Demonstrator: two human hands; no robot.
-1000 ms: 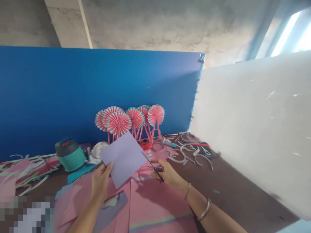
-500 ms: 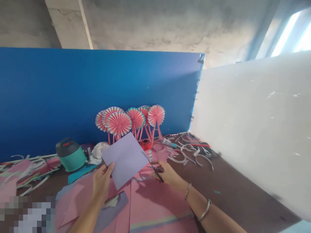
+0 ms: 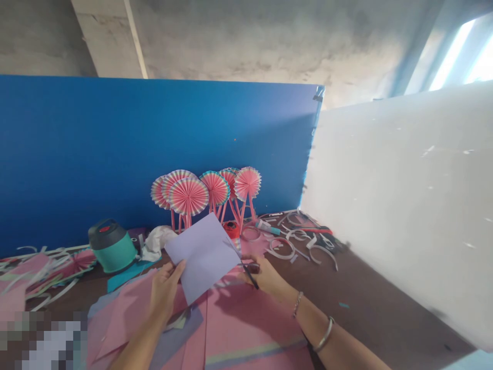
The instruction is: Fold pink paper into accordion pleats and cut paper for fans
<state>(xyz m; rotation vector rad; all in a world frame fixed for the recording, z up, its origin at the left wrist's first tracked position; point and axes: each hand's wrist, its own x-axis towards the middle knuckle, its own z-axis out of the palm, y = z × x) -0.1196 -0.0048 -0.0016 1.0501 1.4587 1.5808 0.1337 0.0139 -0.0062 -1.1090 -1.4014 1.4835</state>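
My left hand (image 3: pixel 166 288) pinches the left edge of a lavender sheet of paper (image 3: pixel 204 257), holding it tilted above the table. On the other side, my right hand (image 3: pixel 262 275) is closed around a pair of scissors (image 3: pixel 251 276), whose blades meet the sheet's right corner. Below both hands lie large pink paper sheets (image 3: pixel 254 318), some with a striped band, and a grey-purple paper piece (image 3: pixel 179 339). Just behind the lavender sheet stand several pink pleated paper fans (image 3: pixel 188 197) on pink sticks.
A teal and black container (image 3: pixel 112 246) stands at left beside crumpled white tissue (image 3: pixel 157 241). Paper strips (image 3: pixel 46 277) pile at far left. Paper strip rings (image 3: pixel 281 248) and a glue tube (image 3: pixel 267 227) lie at right. Blue (image 3: pixel 115 144) and white panels (image 3: pixel 400 195) border the table.
The lavender sheet and my left hand have shifted slightly right, bringing the sheet's corner further along the scissor blades. My right hand is nearly still.
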